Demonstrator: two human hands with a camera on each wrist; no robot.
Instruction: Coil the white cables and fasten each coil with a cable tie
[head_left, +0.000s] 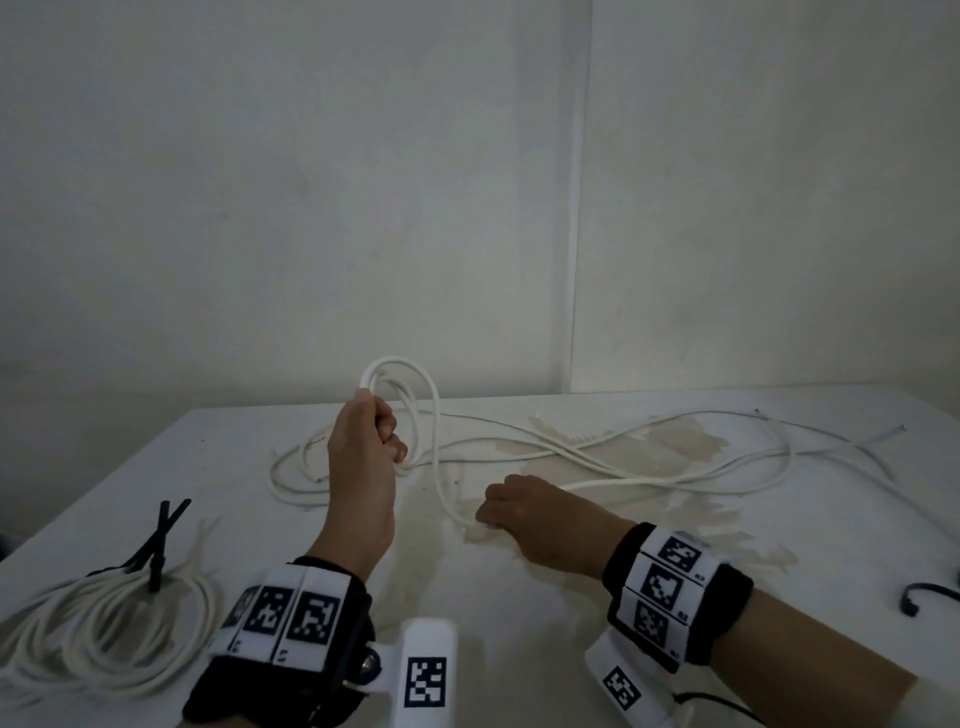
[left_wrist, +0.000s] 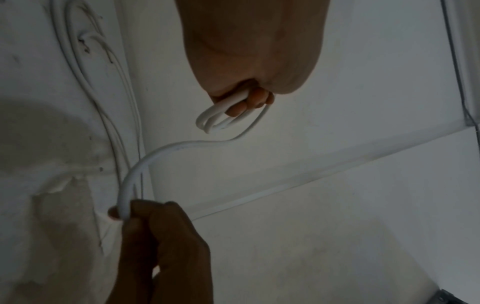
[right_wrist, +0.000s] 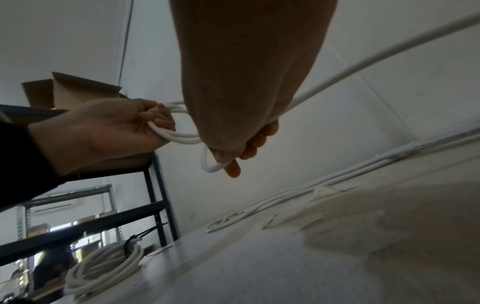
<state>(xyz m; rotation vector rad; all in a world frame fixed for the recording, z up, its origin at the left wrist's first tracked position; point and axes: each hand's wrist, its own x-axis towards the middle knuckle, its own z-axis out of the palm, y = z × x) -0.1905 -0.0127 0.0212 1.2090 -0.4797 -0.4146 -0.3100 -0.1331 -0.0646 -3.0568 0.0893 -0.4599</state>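
My left hand is raised above the white table and grips a few loops of white cable. From those loops the cable runs down to my right hand, which is curled round it low over the table. The rest of that loose cable sprawls across the far right of the table. In the left wrist view the loops stick out past my fingers, and the right hand holds the strand below. A bound coil with a black cable tie lies at the near left.
A loose black cable tie lies near the table's right edge. More white cable lies behind my left wrist. The wall stands just behind the table. In the right wrist view, dark metal shelving with cardboard boxes stands off to the left.
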